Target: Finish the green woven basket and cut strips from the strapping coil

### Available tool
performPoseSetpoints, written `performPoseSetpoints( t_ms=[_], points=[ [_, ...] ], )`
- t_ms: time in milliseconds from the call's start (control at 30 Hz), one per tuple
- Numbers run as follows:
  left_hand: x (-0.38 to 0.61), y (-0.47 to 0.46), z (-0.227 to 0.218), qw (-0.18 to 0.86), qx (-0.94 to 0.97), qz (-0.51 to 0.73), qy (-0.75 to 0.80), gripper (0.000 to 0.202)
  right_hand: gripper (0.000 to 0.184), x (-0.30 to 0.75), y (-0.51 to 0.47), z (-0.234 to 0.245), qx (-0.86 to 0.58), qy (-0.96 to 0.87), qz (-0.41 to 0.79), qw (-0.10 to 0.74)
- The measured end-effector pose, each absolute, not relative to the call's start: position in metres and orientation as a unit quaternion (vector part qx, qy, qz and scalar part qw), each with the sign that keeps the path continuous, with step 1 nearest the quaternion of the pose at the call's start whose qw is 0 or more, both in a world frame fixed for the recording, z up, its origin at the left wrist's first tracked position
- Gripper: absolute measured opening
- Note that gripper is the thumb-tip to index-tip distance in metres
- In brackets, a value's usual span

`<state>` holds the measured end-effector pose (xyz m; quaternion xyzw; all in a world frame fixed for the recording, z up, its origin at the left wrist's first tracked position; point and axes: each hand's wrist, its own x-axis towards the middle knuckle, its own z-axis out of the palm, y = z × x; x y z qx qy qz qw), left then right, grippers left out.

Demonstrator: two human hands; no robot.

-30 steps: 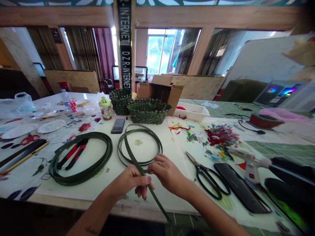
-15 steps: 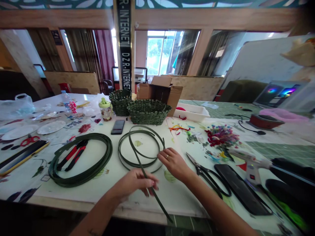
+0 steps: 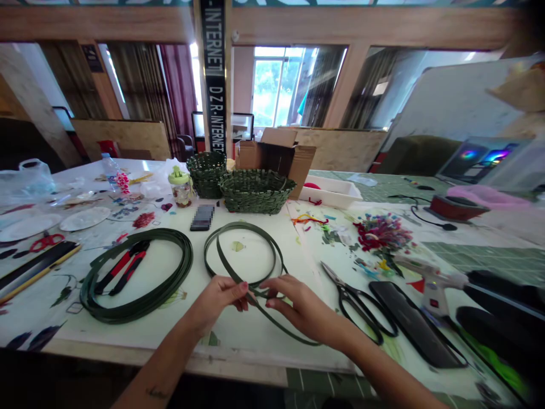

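A small coil of dark green flat strip point(image 3: 221, 255) lies on the white table point(image 3: 238, 324) before me. My left hand point(image 3: 221, 296) pinches the strip where it leaves the coil's near edge. My right hand point(image 3: 298, 307) is closed on the same strip just to the right, and the loose end curves off under it to the lower right. A larger coil of the same green strip point(image 3: 136, 298) lies to the left, with red-handled pliers point(image 3: 121, 270) inside it.
Black scissors point(image 3: 355, 301), a dark flat case point(image 3: 409, 324) and a glue gun point(image 3: 430, 281) lie to the right. Two woven green baskets point(image 3: 255, 192), a phone point(image 3: 202, 217), a jar point(image 3: 181, 187) and a cardboard box point(image 3: 279, 150) stand behind. Red scissors point(image 3: 42, 242) lie far left.
My right hand came back from the coil's right edge to meet my left hand on the strip. The loose end, which ran straight over the table edge, now curves along the table.
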<state>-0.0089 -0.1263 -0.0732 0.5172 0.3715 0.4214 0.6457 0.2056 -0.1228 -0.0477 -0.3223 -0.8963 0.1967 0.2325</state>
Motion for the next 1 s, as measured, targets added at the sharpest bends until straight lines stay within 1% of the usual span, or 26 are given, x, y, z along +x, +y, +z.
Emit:
performPoseSetpoints(
  t_ms=[67,167,333,433,500,600,700,800,900,1000],
  points=[
    [-0.003,-0.132,-0.073,0.641,0.544,0.403,0.361,0.035,0.017,0.2,-0.13,-0.045,-0.308,-0.885,0.257,0.236],
    [0.003,-0.139,-0.071,0.626,0.563,0.398,0.364,0.036,0.025,0.198,-0.131,-0.048,-0.286,-0.888,0.253,0.257],
    [0.008,-0.155,-0.057,0.623,0.586,0.388,0.345,0.03,0.022,0.215,-0.102,-0.059,-0.22,-0.919,0.122,0.304],
    [0.013,-0.172,-0.046,0.669,0.602,0.324,0.293,0.03,0.023,0.235,-0.073,-0.062,-0.266,-0.897,0.013,0.354],
    [0.02,-0.182,-0.046,0.693,0.609,0.286,0.259,0.03,0.021,0.247,-0.057,-0.061,-0.302,-0.877,-0.037,0.373],
    [0.035,-0.185,-0.061,0.678,0.617,0.293,0.272,0.03,0.018,0.253,-0.049,-0.057,-0.314,-0.878,-0.066,0.355],
    [0.042,-0.173,-0.079,0.671,0.6,0.304,0.312,0.032,0.018,0.244,-0.062,-0.052,-0.278,-0.907,-0.095,0.303],
    [0.026,-0.154,-0.08,0.687,0.566,0.318,0.327,0.036,0.019,0.237,-0.082,-0.049,-0.24,-0.93,-0.114,0.252],
    [-0.003,-0.137,-0.072,0.701,0.503,0.386,0.327,0.034,0.019,0.24,-0.097,-0.05,-0.226,-0.931,-0.097,0.269],
    [-0.023,-0.126,-0.069,0.709,0.446,0.441,0.322,0.035,0.022,0.247,-0.107,-0.053,-0.225,-0.933,-0.05,0.276]
  ],
)
